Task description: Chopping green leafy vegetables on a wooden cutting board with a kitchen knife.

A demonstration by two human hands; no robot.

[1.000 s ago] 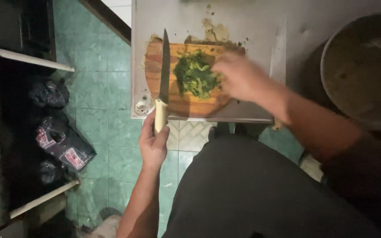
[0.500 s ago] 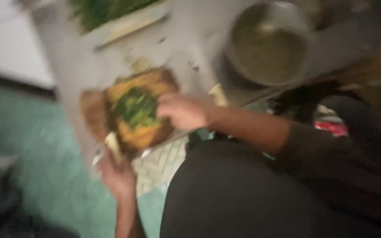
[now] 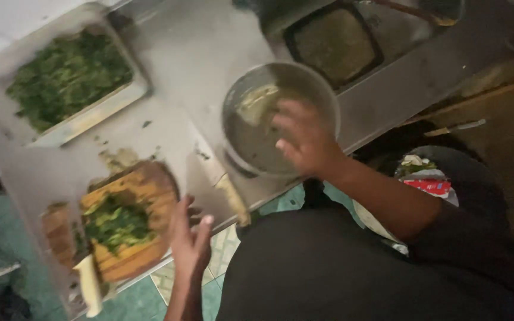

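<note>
Dull metal bowl [image 3: 251,128] on brushed steel counter [image 3: 197,53] (wooden board [image 3: 144,190], worn matt).

A kitchen: steel counter [image 3: 191,65], tray of chopped greens [image 3: 66,77], wooden chopping board [image 3: 129,220] by the left hand [image 3: 190,244].

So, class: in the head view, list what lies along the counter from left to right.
Knife handle → wooden cutting board with chopped greens → left hand → metal bowl → right hand.
</note>
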